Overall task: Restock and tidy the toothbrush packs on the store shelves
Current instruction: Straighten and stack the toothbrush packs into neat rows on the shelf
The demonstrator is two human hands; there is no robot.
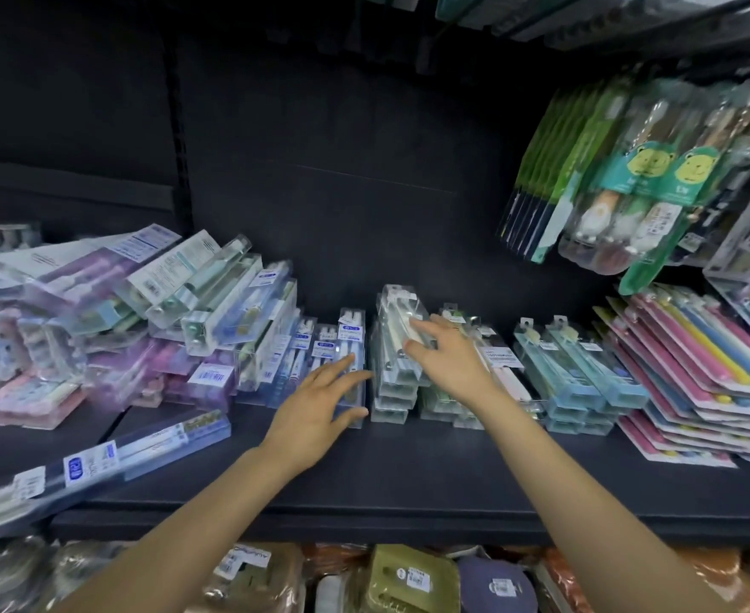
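A stack of clear toothbrush packs [393,369] stands in the middle of the dark shelf [408,471]. My right hand [446,353] lies on top of the stack, fingers straight and spread. My left hand [320,404] reaches in from the left, its fingers straight against the row of blue-labelled packs [342,342] beside the stack and its thumb near the stack's front end. More clear packs [585,369] with blue bases lie to the right of my right hand.
A loose heap of pastel packs [121,320] fills the left of the shelf. One long pack [107,462] lies slanted at the front left edge. Pink and yellow carded brushes [691,373] are piled at the right. Hanging packs [629,179] overhang the upper right.
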